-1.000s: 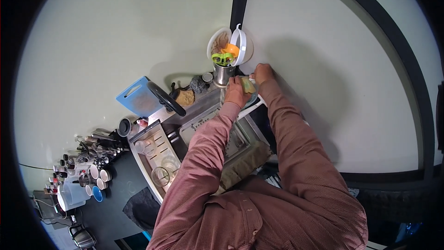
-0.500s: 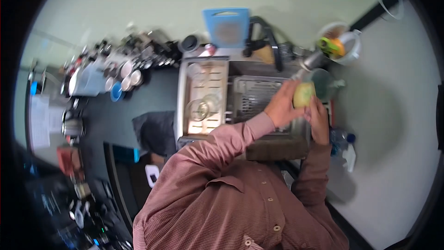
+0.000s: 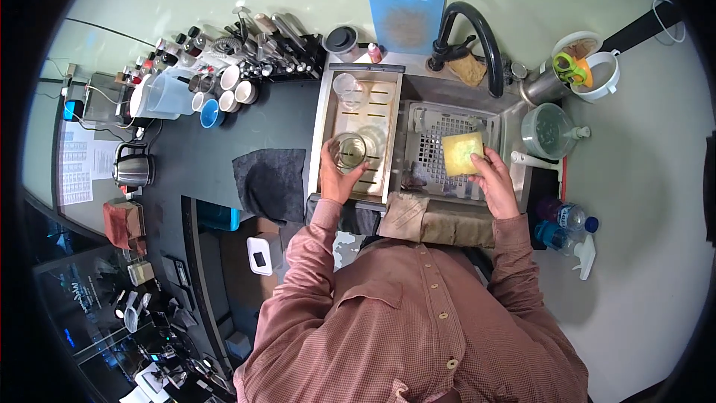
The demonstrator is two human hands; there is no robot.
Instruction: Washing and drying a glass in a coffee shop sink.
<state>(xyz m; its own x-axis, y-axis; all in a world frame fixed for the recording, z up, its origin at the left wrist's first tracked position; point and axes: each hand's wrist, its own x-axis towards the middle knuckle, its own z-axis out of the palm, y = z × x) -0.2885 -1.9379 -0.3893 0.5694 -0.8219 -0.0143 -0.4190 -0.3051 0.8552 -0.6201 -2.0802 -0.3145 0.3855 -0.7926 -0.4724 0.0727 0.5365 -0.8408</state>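
Observation:
My left hand [image 3: 339, 180] reaches over the drying tray [image 3: 356, 121] at the left of the sink, its thumb and fingers wrapped round a clear round glass [image 3: 350, 151]. Whether the glass is lifted off the tray I cannot tell. My right hand [image 3: 495, 181] holds a flat, square yellow sponge [image 3: 462, 154] by its right edge, between thumb and fingers. The sponge is above the sink basin [image 3: 440, 97], over a perforated plastic rack [image 3: 434, 134]. Another clear cup [image 3: 345, 86] lies toward the tray's far end.
A black faucet [image 3: 495, 52] arches over the sink from behind. Against the wall leans a blue cutting board [image 3: 406, 21]. To the right stand a glass bowl [image 3: 547, 131] and plastic bottles [image 3: 573, 218]. Cups [image 3: 230, 88] and a dark cloth [image 3: 270, 183] lie on the left counter.
My left hand has left the sponge, moved left to the tray and taken hold of the glass. My right hand now holds the sponge alone, spread flat and slightly lower left relative to the sink.

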